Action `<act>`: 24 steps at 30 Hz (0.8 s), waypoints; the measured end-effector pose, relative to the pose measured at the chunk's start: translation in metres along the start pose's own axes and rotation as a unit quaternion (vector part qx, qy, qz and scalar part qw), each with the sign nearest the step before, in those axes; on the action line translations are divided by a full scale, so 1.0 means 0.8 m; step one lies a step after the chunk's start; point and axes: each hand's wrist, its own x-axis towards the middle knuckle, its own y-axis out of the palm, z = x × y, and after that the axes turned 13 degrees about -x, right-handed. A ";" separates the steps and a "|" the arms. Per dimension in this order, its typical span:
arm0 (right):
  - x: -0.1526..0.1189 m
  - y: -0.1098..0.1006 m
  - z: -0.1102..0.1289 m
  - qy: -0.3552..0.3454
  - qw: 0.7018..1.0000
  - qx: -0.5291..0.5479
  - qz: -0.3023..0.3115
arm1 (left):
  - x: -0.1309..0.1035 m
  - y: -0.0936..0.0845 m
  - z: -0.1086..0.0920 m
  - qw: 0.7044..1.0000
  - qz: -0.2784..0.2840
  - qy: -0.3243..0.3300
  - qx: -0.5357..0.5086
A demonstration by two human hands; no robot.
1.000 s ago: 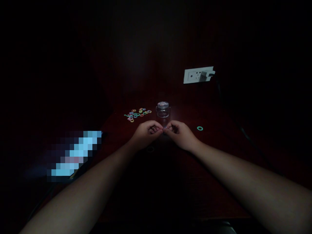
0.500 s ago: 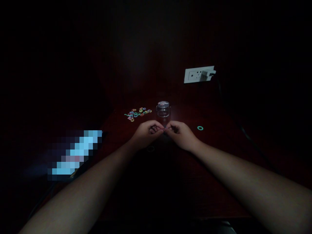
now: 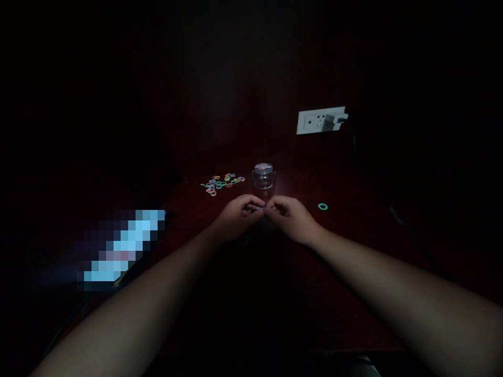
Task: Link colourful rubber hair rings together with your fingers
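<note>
Thin, pale purplish band (image 3: 260, 208), slight enough that only fingertips suit it: I have it between my two hands, low over the dark red, shiny tabletop (image 3: 334, 293). My left hand (image 3: 238, 214) pinches it between thumb and fingers, and my right hand (image 3: 291, 212) meets it from the other side with the same close pinch, the tips almost touching; the light is so dim that I cannot be sure of the band's full shape. Holding it from both sides probably lets one hand steady it while the other works at it. Just beyond my grip stands a clear, round jar with a pale, patterned lid (image 3: 263, 168), upright, its lower part screened by my fingers. Beyond my left hand lies a loose scatter of small multicoloured rings (image 3: 223, 184); a flat green ring (image 3: 323, 207) lies by itself to the right of my right hand, and a faint, dark ring (image 3: 247, 241) sits nearer me, partly covered by my left wrist. Left of my forearm glows a blurred, bluish screen (image 3: 129, 246), which I must keep my elbow off.
</note>
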 end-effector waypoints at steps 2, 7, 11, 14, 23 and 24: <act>0.000 0.000 0.002 -0.002 1.000 -0.014 -0.007 | 0.000 0.000 0.000 1.000 0.000 -0.001 -0.002; 0.000 0.000 0.003 -0.003 0.999 -0.030 -0.014 | -0.002 -0.002 0.000 1.000 0.009 -0.005 -0.019; -0.001 0.001 0.002 0.005 1.000 -0.012 -0.007 | -0.002 -0.001 -0.002 1.000 0.007 -0.007 -0.012; -0.001 0.000 0.005 0.012 1.000 -0.015 -0.014 | -0.002 -0.002 -0.001 1.000 0.006 -0.011 -0.007; -0.002 -0.002 0.009 0.003 1.000 -0.022 -0.017 | -0.002 -0.002 0.002 1.000 0.013 -0.005 0.012; -0.002 -0.001 0.008 0.004 1.000 -0.023 -0.017 | -0.002 -0.002 0.002 1.000 0.012 -0.006 0.008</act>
